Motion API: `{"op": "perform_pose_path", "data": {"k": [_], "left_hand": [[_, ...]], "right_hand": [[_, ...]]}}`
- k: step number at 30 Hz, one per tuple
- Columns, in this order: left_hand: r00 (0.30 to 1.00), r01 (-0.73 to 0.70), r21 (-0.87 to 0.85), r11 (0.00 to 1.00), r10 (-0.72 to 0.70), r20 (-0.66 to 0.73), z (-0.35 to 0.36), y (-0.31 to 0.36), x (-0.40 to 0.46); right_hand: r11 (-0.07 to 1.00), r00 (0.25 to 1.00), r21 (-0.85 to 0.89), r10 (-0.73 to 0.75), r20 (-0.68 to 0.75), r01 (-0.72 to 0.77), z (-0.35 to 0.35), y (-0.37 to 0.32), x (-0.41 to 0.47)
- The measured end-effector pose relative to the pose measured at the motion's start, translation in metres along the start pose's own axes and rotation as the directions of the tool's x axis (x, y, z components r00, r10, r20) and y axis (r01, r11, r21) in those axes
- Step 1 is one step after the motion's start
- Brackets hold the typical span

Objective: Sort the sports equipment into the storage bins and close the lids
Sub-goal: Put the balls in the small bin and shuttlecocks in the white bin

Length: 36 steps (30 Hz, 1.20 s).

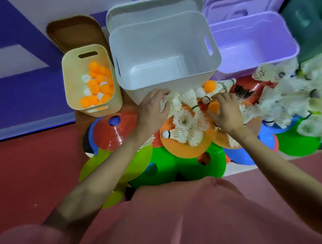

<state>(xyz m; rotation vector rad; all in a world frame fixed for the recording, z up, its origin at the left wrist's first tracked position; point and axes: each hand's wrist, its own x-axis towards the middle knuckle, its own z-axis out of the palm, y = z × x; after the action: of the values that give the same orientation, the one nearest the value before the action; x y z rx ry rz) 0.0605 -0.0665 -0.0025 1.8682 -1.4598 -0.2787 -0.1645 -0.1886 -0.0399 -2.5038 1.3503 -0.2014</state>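
— Where were the hands?

— Both were down in the pile of shuttlecocks (184, 120) heaped on the coloured cone discs (117, 132) on the floor, just before the white bin (163, 52). The left hand (152, 108) had its grip curled round white feathers; the right hand (224, 111) had fingers bent among shuttlecocks, but whether it pinched one I could not tell.

— And the bins?

— The white bin and the purple bin (255, 44) stood open, lids propped behind. The yellow bin (91, 79) held orange and white balls (95, 82).
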Motion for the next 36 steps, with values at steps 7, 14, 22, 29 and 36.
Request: {"op": "perform_pose_path", "data": {"k": [7,14,22,29,36], "left_hand": [[0.963,-0.067,0.077,0.995,0.044,0.265,0.052,0.028,0.017],[0.943,-0.153,0.145,0.978,0.101,0.318,0.082,0.050,0.048],[0.900,-0.314,0.285,0.906,0.189,0.394,0.117,0.063,0.077],[0.869,-0.379,0.505,0.775,0.111,0.482,0.137,0.057,0.089],[0.966,-0.158,0.193,0.968,0.111,0.233,0.111,0.053,0.054]], "right_hand": [[0.991,0.996,-0.129,-0.026,0.088,0.037,0.003,0.005,0.003],[0.997,0.998,-0.054,-0.056,-0.008,0.056,0.002,0.008,0.004],[0.970,0.968,0.236,0.012,-0.251,0.050,-0.023,0.040,-0.021],[0.968,0.969,0.252,0.050,-0.241,0.013,-0.029,0.063,-0.031],[0.961,0.976,0.272,0.014,-0.220,0.048,-0.031,0.050,-0.029]]}}
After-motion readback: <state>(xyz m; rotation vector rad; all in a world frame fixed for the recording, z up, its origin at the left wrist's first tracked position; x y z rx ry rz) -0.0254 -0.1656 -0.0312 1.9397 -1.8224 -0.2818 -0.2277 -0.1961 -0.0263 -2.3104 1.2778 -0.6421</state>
